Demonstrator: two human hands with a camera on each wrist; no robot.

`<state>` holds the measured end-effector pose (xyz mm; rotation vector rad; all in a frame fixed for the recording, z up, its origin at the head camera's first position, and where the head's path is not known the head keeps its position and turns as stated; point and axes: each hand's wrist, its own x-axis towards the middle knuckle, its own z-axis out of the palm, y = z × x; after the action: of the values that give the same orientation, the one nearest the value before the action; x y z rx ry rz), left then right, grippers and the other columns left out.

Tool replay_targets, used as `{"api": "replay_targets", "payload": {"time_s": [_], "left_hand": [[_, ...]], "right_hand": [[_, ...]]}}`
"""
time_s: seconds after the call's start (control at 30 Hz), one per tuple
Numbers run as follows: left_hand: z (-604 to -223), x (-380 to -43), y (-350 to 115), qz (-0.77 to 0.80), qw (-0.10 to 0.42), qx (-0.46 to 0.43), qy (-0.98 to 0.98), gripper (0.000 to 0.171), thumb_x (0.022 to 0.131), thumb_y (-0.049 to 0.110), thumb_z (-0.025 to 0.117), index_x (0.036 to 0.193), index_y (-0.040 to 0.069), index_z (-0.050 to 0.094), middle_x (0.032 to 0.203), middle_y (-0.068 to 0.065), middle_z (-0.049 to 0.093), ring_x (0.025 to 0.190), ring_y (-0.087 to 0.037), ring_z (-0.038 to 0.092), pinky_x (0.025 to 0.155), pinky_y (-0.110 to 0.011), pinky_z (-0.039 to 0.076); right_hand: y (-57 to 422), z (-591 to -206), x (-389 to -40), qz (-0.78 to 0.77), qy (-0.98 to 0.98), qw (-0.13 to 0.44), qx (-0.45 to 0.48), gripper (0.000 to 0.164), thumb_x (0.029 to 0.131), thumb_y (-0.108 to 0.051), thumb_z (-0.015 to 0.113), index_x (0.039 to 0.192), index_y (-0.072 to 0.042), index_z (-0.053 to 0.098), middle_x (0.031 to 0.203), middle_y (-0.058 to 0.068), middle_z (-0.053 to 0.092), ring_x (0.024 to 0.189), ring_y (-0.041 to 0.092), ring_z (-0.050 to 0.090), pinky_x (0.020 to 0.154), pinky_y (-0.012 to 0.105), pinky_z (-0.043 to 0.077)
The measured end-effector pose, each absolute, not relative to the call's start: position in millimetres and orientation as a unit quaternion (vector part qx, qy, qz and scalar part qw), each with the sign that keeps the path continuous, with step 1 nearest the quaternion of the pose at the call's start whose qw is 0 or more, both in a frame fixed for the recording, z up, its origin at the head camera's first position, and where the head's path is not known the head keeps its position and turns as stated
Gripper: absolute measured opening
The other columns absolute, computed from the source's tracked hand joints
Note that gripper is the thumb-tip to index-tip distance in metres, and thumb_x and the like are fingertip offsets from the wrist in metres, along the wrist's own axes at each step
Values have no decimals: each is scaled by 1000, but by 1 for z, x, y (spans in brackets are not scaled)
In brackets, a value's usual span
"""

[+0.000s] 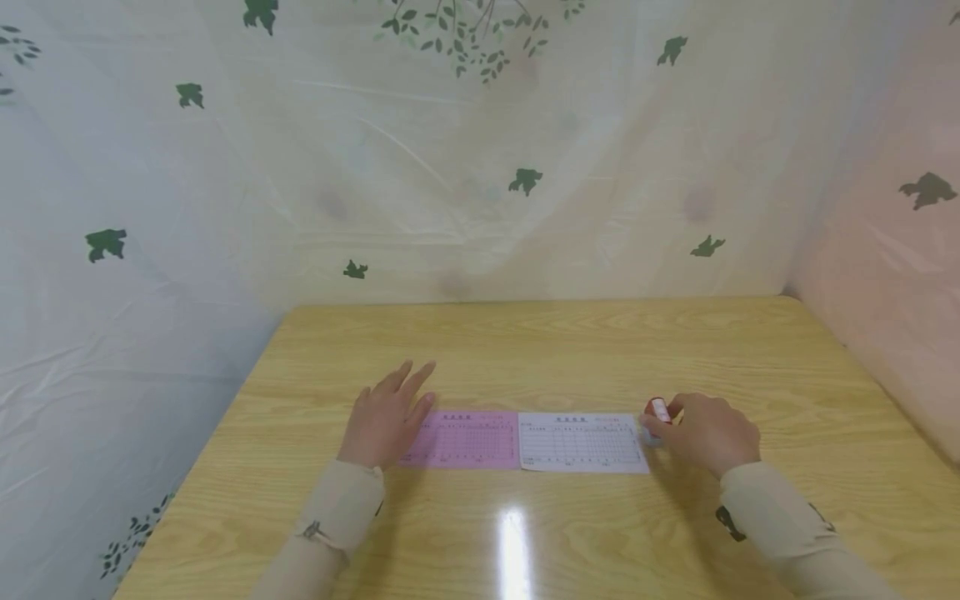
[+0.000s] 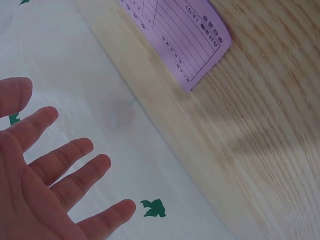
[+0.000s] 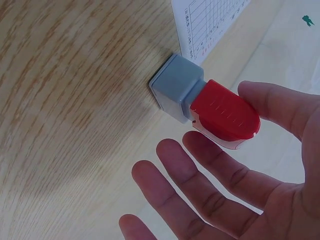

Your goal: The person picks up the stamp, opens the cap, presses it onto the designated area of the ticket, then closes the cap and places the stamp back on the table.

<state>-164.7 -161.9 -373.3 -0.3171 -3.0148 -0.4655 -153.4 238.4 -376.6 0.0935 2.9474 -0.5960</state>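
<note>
"Red-topped stamp (image 3: 212, 105), by its look: where is it from your right hand (image 1: 708, 433)?"

"At ten o'clock, right at your fingertips. Your thumb and index finger pinch its red top; your other fingers stretch loosely."

"And its long axis?"

"In the head view, its red end points to one o'clock, its grey base to seven. Whether the base rests on the table (image 1: 750, 342), you cannot be sure."

"What lies about it?"

"At nine o'clock, just beside the base, the white slip (image 1: 581, 446); past that, edge to edge, the pink slip (image 1: 476, 442). Both separate it from your left hand (image 1: 384, 425)."

"Your farther hand, then?"

"Yes, well over at nine, fingers spread, holding nothing; whether it touches the pink slip, you cannot tell. At twelve hangs the printed curtain (image 1: 615, 125)."
</note>
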Motion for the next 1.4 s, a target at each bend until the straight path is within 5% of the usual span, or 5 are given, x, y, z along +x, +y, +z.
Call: {"api": "replay_targets", "payload": {"time_s": [1.4], "left_hand": [[-378, -165, -154, -149, 39, -111, -982, 51, 106, 33, 53, 154, 17, 44, 156, -19, 42, 139, -42, 45, 112, -68, 30]], "right_hand": [[241, -372, -153, -182, 980, 67, 34, 51, 93, -39, 68, 121, 4, 67, 92, 15, 70, 70, 24, 53, 54, 34, 39]]}}
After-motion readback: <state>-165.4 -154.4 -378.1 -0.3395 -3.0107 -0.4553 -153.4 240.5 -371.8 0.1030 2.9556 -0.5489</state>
